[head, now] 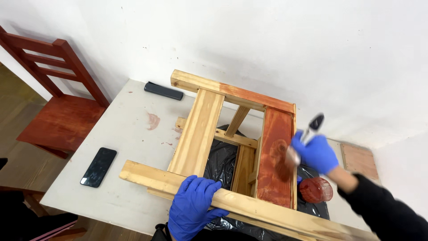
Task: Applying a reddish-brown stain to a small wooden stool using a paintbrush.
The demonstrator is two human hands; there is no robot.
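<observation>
I find the left hand [192,207], in a blue glove, clamped over the near rail of the wooden frame [232,151], fingers wrapped across its top edge at about 6 o'clock in the view. The right hand [315,152], also gloved blue, is closed around the handle of a paintbrush [299,145]; the bristles rest on the red-stained slat [275,154] at roughly 3 o'clock of the frame. That slat and part of the far rail carry red stain; the other slat remains bare pale wood.

The frame lies flat on the white table [120,187], over a black plastic sheet [221,160] visible between the slats. A red-smeared clear container [316,189] stands just beside the frame's right edge, below the right hand and touching the plastic.

Surroundings: a black phone [98,167] at 9 o'clock, well apart from the frame; a dark flat case [163,90] near the far-left corner at 11 o'clock; a red wooden chair [58,107] beyond the table's left edge; a small board [360,160] behind the right wrist. Red smears mark the tabletop near the frame.
</observation>
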